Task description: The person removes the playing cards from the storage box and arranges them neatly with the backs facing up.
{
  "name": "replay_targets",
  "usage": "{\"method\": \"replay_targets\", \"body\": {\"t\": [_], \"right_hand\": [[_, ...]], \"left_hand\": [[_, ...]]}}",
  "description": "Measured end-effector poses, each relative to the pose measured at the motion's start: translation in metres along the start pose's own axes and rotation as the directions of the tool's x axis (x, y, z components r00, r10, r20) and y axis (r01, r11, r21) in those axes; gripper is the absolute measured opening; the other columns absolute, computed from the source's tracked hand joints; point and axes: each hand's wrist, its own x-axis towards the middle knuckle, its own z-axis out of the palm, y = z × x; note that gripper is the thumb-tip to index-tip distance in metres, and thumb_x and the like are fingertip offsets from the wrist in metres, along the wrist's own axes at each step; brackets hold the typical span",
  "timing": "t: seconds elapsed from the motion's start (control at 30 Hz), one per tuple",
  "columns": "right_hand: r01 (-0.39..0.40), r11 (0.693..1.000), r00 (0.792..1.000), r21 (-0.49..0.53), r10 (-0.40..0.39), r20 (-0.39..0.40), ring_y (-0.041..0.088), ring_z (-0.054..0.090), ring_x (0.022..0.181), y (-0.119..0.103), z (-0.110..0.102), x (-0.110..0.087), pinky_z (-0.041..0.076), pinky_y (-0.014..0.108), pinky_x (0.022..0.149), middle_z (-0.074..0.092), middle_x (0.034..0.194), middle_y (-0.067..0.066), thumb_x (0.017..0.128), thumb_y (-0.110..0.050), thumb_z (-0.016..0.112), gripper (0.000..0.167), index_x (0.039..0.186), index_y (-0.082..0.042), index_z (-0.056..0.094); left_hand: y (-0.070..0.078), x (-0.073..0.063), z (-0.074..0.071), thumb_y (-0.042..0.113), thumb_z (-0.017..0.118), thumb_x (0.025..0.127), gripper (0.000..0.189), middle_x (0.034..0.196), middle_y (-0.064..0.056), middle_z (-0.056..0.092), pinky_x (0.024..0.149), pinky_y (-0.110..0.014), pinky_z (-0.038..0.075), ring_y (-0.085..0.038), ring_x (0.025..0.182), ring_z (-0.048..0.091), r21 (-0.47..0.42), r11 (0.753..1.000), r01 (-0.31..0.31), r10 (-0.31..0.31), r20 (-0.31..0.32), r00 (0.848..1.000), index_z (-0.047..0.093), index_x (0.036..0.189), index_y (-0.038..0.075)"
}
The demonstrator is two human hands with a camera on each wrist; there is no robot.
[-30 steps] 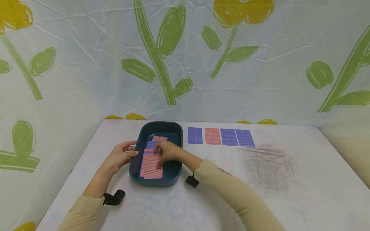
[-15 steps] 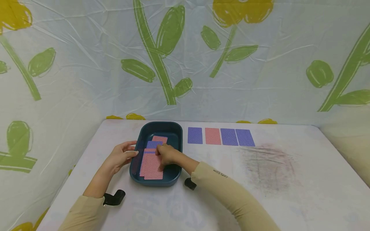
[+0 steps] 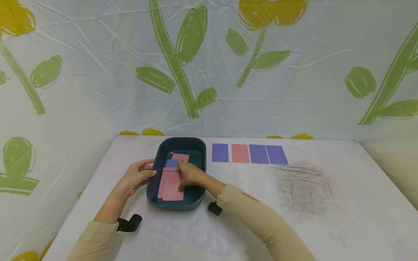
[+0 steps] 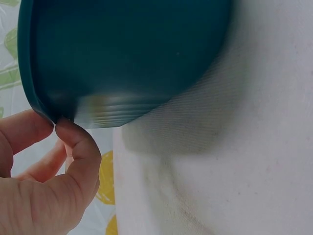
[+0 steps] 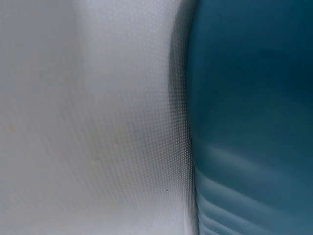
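A dark teal tub (image 3: 196,145) with rounded corners stands on the table, holding overlapping playing cards face down. The red-backed card (image 3: 173,183) lies uppermost at the near end, and a blue-backed card (image 3: 172,164) and another red-backed card (image 3: 181,156) show beyond it. My left hand (image 3: 137,175) pinches the tub's left rim between thumb and fingers, as the left wrist view (image 4: 54,186) also shows. Inside the tub, my right hand (image 3: 191,174) has thumb and fingers curled at the right edge of the near red-backed card. Its fingertips are partly hidden, and the right wrist view shows only the tub's outer wall (image 5: 254,112).
To the tub's right lies a row of face-down cards: a blue one (image 3: 220,153), a red one (image 3: 240,153), then two more blue ones (image 3: 259,154). A dark smudge (image 3: 303,192) marks the white table (image 3: 359,203). A flower-printed sheet (image 3: 277,101) hangs behind.
My right hand's fingers have drawn in on the near red-backed card, and that card has slid slightly away from me. My left hand and the tub have stayed put.
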Motion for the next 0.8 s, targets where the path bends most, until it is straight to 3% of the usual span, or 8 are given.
{"method": "replay_targets", "body": {"t": [0.2,0.3,0.37,0.5,0.6,0.8], "right_hand": [[0.023,0.996,1.000,0.086,-0.023,0.004,0.015,0.047,0.074,0.001,-0.002,-0.002,0.040,0.026,0.065,0.051,0.082,0.002,0.066,-0.008,0.084,0.052,0.103,-0.009,0.047],[0.005,0.973,1.000,0.229,-0.012,0.027,0.015,0.050,0.069,0.000,-0.003,-0.003,0.043,0.025,0.061,0.051,0.082,0.006,0.072,0.003,0.076,0.046,0.105,-0.006,0.046],[-0.011,0.941,0.999,0.339,-0.006,0.049,0.016,0.053,0.064,0.000,-0.004,-0.004,0.046,0.025,0.057,0.052,0.081,0.010,0.074,0.010,0.070,0.043,0.106,-0.004,0.045],[-0.062,0.847,0.994,0.529,0.008,0.105,0.018,0.054,0.056,0.001,-0.007,-0.003,0.049,0.024,0.051,0.054,0.079,0.016,0.078,0.019,0.060,0.041,0.110,-0.002,0.043],[-0.089,0.792,0.992,0.604,0.018,0.123,0.019,0.054,0.056,0.001,-0.011,-0.004,0.051,0.025,0.051,0.052,0.078,0.014,0.080,0.019,0.057,0.042,0.114,-0.003,0.044],[-0.083,0.723,0.996,0.686,0.033,0.085,0.018,0.055,0.059,0.000,-0.020,-0.009,0.054,0.031,0.058,0.047,0.075,0.010,0.080,0.019,0.057,0.045,0.119,-0.002,0.046]], "left_hand": [[0.000,0.000,0.001,0.004,0.057,0.090,0.053,0.117,-0.018,0.047,0.074,-0.025,0.046,-0.014,0.085,0.053,0.002,1.000,0.001,-0.001,-0.004,1.000,0.037,0.139,-0.001],[-0.001,0.000,0.000,0.003,0.057,0.090,0.053,0.117,-0.019,0.046,0.075,-0.025,0.046,-0.014,0.086,0.053,0.002,1.000,-0.002,0.002,0.001,1.000,0.037,0.139,-0.001],[0.000,0.000,0.000,0.004,0.057,0.091,0.053,0.118,-0.019,0.046,0.076,-0.026,0.046,-0.014,0.086,0.053,0.003,1.000,-0.002,0.002,0.006,1.000,0.036,0.139,-0.001],[0.001,0.000,0.000,0.004,0.057,0.091,0.053,0.118,-0.019,0.046,0.076,-0.026,0.046,-0.015,0.087,0.053,0.001,1.000,0.004,-0.004,0.006,1.000,0.036,0.139,-0.001],[0.001,-0.001,0.001,0.003,0.056,0.091,0.053,0.117,-0.018,0.046,0.075,-0.025,0.046,-0.015,0.087,0.052,-0.001,1.000,0.011,-0.011,0.001,1.000,0.037,0.139,-0.001],[0.002,-0.002,0.002,0.003,0.056,0.090,0.053,0.117,-0.019,0.046,0.074,-0.025,0.046,-0.015,0.086,0.052,0.010,1.000,0.010,-0.010,-0.008,1.000,0.037,0.139,-0.001]]}}
